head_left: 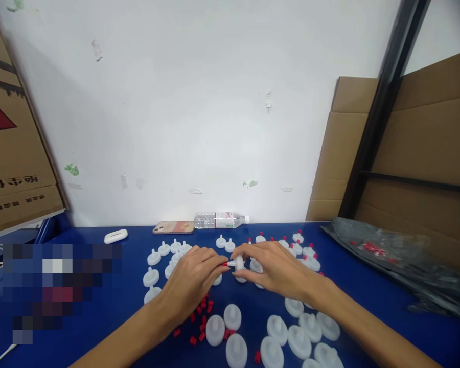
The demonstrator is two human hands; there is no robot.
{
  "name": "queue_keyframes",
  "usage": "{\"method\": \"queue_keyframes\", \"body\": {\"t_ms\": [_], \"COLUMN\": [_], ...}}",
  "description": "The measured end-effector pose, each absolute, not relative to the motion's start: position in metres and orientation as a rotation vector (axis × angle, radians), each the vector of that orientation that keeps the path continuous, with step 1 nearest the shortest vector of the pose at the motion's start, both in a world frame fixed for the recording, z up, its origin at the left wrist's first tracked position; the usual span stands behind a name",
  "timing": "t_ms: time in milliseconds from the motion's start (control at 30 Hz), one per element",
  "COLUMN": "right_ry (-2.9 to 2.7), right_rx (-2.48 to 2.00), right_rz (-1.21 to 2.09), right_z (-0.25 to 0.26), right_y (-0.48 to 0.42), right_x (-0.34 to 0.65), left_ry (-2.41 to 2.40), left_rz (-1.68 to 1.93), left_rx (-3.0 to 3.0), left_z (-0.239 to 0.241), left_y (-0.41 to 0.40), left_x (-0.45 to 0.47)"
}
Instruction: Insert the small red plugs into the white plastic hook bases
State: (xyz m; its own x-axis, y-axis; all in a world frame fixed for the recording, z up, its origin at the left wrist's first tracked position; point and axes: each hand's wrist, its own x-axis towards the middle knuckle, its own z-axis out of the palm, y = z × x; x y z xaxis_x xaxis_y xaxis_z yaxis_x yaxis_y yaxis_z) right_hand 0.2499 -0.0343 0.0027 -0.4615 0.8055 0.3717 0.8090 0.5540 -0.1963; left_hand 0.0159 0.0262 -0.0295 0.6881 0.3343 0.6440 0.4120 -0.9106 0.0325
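Observation:
My left hand (193,278) and my right hand (272,268) meet over the middle of the blue table (368,306). The right fingers pinch a white round plastic piece (238,262) by its nozzle. The left fingertips pinch a small red cap (225,263) against that nozzle's tip. Several white round pieces (230,332) without caps lie in front of me, and several more (159,260) lie to the left. Others with red caps (304,249) lie behind the right hand. Loose red caps (201,317) are scattered under my left wrist.
A water bottle (220,220) lies against the white wall beside a phone (173,227). A small white case (115,236) sits at the left. A dark plastic bag (402,260) with red caps lies at the right. Cardboard boxes (425,153) stand on both sides.

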Motion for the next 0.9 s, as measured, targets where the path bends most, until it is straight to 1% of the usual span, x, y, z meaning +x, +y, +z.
{"method": "queue_keyframes", "body": {"t_ms": [267, 400, 900], "right_ry": [-2.271, -2.226, -2.270], "right_rx": [-0.928, -0.833, -0.843], "right_rz": [-0.052, -0.092, -0.130], "right_z": [-0.006, -0.010, -0.010], "right_y": [-0.028, -0.027, -0.033], "right_x": [0.246, 0.244, 0.239], "left_ry": [-0.591, -0.602, -0.583], "left_rz": [-0.986, -0.993, -1.069], "left_rx": [-2.776, -2.810, -2.838], "left_z": [-0.026, -0.024, -0.022], "left_y": [0.027, 0.023, 0.018], "left_x": [0.017, 0.017, 0.014]}}
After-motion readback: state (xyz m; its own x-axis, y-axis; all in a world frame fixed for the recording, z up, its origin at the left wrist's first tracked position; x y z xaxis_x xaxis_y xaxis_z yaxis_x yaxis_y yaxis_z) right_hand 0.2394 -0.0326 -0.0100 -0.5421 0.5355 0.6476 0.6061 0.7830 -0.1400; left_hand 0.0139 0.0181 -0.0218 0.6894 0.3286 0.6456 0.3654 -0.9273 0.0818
